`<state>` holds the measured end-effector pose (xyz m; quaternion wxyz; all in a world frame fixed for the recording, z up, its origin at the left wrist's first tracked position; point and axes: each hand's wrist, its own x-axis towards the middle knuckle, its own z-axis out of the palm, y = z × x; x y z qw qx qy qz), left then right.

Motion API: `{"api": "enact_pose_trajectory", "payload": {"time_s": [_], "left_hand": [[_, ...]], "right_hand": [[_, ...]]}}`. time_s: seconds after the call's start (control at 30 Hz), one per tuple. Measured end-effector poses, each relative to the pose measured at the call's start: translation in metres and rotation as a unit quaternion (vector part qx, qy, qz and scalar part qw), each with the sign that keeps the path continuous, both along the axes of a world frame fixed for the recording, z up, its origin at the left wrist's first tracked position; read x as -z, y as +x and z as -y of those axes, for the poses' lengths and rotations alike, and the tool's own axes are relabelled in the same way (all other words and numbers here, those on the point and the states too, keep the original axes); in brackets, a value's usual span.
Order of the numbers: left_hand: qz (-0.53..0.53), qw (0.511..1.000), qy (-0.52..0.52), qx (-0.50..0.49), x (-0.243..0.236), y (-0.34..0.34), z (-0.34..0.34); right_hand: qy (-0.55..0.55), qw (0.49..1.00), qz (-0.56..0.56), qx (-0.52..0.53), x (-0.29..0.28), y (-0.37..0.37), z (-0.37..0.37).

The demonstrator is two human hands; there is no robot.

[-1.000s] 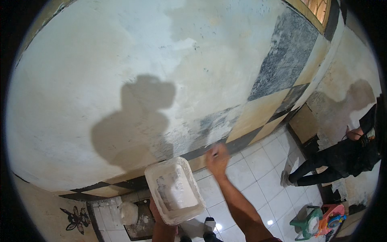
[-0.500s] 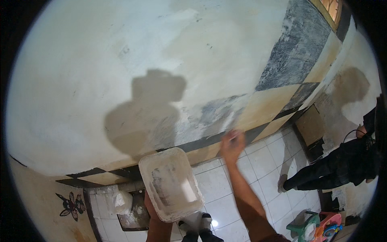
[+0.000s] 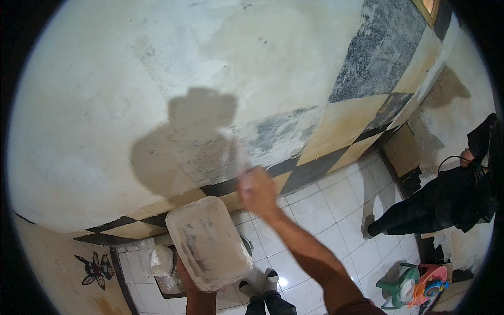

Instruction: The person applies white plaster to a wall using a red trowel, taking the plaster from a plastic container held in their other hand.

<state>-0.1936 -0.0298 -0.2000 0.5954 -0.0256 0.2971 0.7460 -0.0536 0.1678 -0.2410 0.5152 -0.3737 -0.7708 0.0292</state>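
My left hand (image 3: pixel 185 270) holds up a pale rectangular plastic tub (image 3: pixel 210 247) from its left side and underneath; most of its fingers are hidden behind the tub. Whitish, smeared paste coats the tub's inside. Just above the tub's upper right corner, my right hand (image 3: pixel 260 189) is closed round a putty knife (image 3: pixel 242 170), blurred by motion, with a reddish handle and a pale blade pointing up at the wall. Behind the blade, a dark painted patch (image 3: pixel 278 134) of the wall (image 3: pixel 294 47) is partly covered with streaky white.
Black and cream checks run along the wall's foot above white floor tiles (image 3: pixel 299 268). At right stands another person (image 3: pixel 446 205) in dark clothes. Green and red plastic stools (image 3: pixel 401 286) sit lower right. A white bag (image 3: pixel 161 260) rests on a dark board at lower left.
My right hand has swung left with the putty knife, from right of the tub to just above it. The tub has shifted slightly left and down in view.
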Motion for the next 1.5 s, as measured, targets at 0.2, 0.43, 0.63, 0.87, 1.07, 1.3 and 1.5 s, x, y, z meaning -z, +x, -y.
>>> {"api": "enact_pose_trajectory", "payload": {"time_s": [0.2,0.43,0.63,0.87,1.07,1.3,1.5], "left_hand": [[0.013,1.000,-0.002,0.016,0.008,-0.005,0.004],[-0.086,0.982,0.119,0.122,0.008,0.001,0.001],[-0.182,0.982,-0.016,0.049,0.025,-0.009,0.000],[-0.103,0.994,-0.025,0.020,0.046,-0.020,0.006],[-0.084,0.995,-0.036,0.032,0.033,-0.022,-0.001],[-0.147,0.987,0.033,0.061,0.038,-0.016,-0.021],[0.051,0.979,0.175,0.087,0.039,0.001,-0.044]], "right_hand": [[-0.007,0.938,-0.117,0.327,-0.043,0.140,-0.087],[-0.023,0.995,0.047,-0.090,0.014,-0.020,-0.019],[0.029,0.989,-0.093,0.114,0.044,0.056,-0.031],[-0.050,0.961,-0.106,0.250,0.029,0.086,-0.086],[-0.047,0.995,-0.058,0.067,0.043,-0.033,0.008],[-0.277,0.807,-0.521,0.027,-0.064,0.060,0.056],[-0.457,0.793,-0.393,-0.093,-0.091,0.038,0.096]]}}
